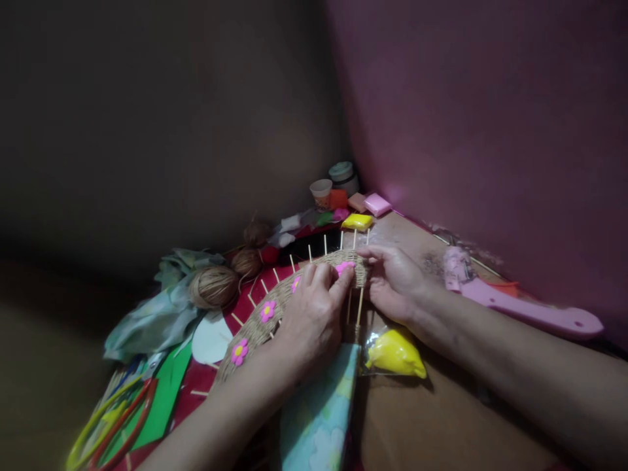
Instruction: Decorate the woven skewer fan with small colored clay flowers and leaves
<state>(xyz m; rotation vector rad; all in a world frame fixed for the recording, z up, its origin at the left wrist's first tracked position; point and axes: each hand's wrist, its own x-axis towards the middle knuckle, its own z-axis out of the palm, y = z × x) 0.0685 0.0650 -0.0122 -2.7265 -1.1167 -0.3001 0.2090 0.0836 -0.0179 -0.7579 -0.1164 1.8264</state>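
Note:
A curved band of woven twine with thin sticks poking out of its edge arcs across the middle. Pink flowers with yellow centres sit along it. My left hand lies over the band, its index fingertip pressing on a pink flower piece near the band's right end. At that end, my right hand grips the band's edge between thumb and fingers. Below the hands are a blue-green patterned cloth and a clear bag of yellow clay.
Twine balls, a green sheet and scissors with red and yellow handles lie left. Several clay packets, a paper cup and a lidded jar stand at the back corner. A pink-handled tool is right.

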